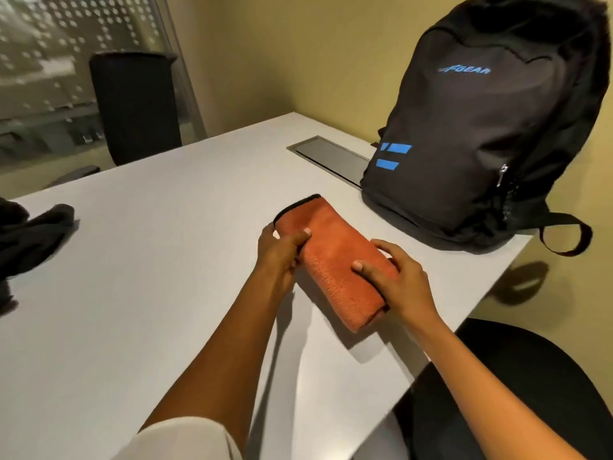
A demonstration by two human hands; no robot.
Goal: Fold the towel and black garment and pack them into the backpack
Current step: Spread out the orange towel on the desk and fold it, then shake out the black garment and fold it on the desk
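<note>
Both hands centre frame: left hand (278,250), right hand (396,273) gripping folded orange towel (335,260) on table (139,293). Backpack (481,127) upper right, apparently zipped; black garment (30,234) far left. Risk: towel unfolding if lifted one-handed.

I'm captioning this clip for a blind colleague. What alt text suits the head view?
Two hands, left hand and right hand, grip a folded orange towel on a white table. A black backpack stands upright behind it; a crumpled black garment lies far left.
</note>
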